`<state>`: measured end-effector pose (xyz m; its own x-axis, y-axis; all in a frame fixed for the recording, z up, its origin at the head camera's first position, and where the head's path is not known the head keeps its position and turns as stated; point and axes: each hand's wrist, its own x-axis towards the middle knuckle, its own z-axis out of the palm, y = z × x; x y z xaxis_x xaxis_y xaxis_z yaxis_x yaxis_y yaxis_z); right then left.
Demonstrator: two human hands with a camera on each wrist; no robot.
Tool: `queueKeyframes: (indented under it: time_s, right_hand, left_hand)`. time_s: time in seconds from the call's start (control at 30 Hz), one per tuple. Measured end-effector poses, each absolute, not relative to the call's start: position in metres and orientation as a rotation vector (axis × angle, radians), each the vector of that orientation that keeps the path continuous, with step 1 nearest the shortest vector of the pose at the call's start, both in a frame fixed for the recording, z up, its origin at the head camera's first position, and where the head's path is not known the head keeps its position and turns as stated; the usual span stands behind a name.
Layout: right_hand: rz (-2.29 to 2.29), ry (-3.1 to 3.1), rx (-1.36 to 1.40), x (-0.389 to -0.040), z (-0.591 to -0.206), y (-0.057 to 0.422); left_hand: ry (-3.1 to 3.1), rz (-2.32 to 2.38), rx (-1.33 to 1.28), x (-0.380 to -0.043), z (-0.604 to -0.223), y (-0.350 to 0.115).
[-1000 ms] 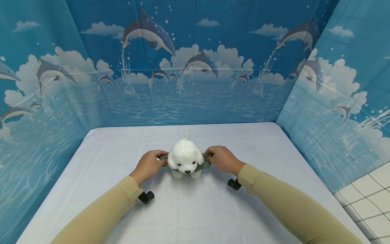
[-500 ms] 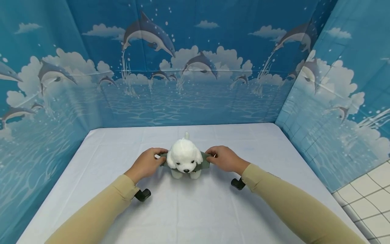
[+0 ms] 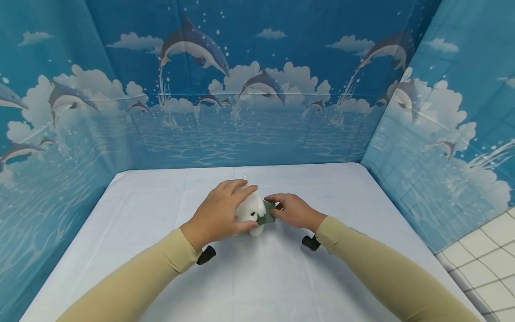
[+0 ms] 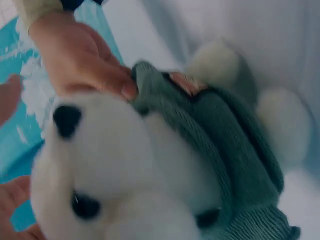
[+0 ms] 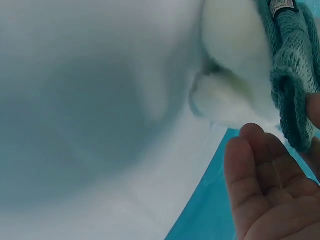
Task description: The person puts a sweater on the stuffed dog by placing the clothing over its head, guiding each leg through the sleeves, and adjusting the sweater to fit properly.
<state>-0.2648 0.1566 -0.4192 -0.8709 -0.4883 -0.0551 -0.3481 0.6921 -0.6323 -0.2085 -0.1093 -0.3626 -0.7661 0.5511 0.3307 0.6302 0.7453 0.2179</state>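
A white plush dog stands on the white cloth, dressed in a green knit sweater. My left hand is spread around the dog's head from the left, thumb low in front and fingers over the top. It covers much of the face in the head view. On the other side, my right hand pinches the end of a sweater sleeve between thumb and fingers. Its other fingers extend loosely below the sleeve. The dog's black eyes and pale legs show up close in the left wrist view.
The white-covered table spreads around the dog. Blue dolphin-print curtains stand behind it and at both sides. Pale tiles show at the lower right. A black wrist camera hangs under the right cuff.
My left hand has let go of the left side of the sweater and moved right, over the dog's head. My right hand keeps its pinch, shifted only slightly.
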Motion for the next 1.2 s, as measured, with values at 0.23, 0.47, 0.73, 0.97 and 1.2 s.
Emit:
queueKeyframes:
  time_s: [0.23, 0.47, 0.73, 0.97, 1.2]
  right_hand:
    - [-0.954, 2.655, -0.679, -0.262, -0.424, 0.154]
    - [-0.966, 2.652, -0.695, -0.262, -0.426, 0.153]
    - [-1.01, 2.632, -0.738, -0.258, -0.425, 0.153]
    - [-1.068, 2.628, -0.782, -0.256, -0.419, 0.153]
    - [-1.058, 2.684, -0.807, -0.249, -0.41, 0.151]
  left_hand:
    - [-2.693, -0.101, -0.906, -0.199, -0.369, -0.09]
    - [-2.736, -0.12, -0.826, -0.197, -0.367, -0.091]
    - [-2.786, -0.295, -0.754, -0.202, -0.369, -0.103]
    - [-2.803, -0.535, -0.68, -0.204, -0.369, -0.118]
    - [-2.791, -0.808, -0.614, -0.206, -0.377, -0.129]
